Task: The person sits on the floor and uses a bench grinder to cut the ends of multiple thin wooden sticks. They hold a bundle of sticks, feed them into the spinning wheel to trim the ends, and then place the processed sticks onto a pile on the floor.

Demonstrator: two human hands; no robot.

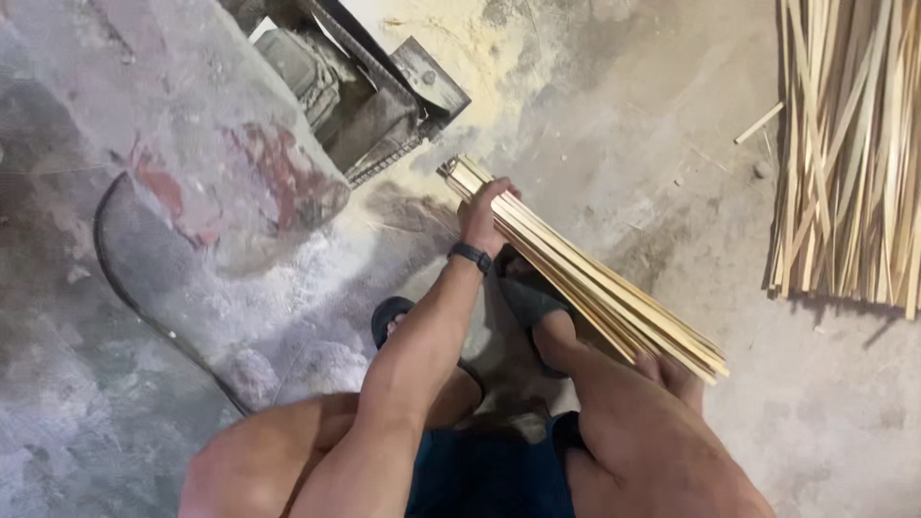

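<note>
Pale yellow, thin-split bamboo strips in a long bundle (585, 278) are being gripped at both ends: the left hand (483, 216) is clasping the far end near the dusty grey metal machine (369, 91), the right hand (672, 369) is closing under the near end, keeping the strips together. A loose strip pile (849, 144) is lying far right.

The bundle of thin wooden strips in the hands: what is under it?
Under the bundle of strips lie the dusty concrete floor and a foot in a dark sandal, partly covered. The left hand grips near the far end, and the right hand is mostly hidden beneath the near end.
</note>
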